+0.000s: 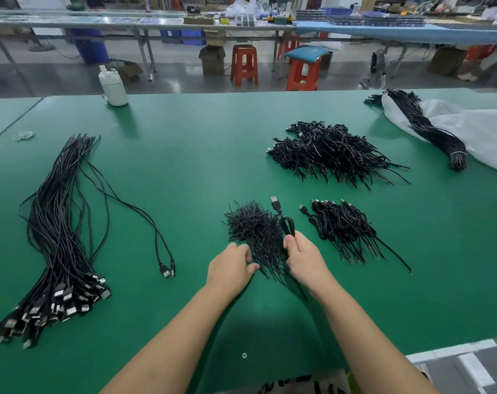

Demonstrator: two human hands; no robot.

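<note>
Head view: right hand (304, 258) grips a folded cable (287, 223), left hand (230, 265) pinches ties (253, 226) near the desk's (184, 172) front edge; best to draw one tie free without loosening the fold.

Mat (184, 166) green, matt, smooth; cables (59, 223) blk plastic sheath, slight sheen, w/ shiny metal plugs (62, 294); bag (483, 132) thin white plastic film

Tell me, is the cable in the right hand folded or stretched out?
Folded: the cable loops back on itself above the gripping right hand.

Left hand (232, 265), right hand (304, 258) close together, fingers curled.
</note>
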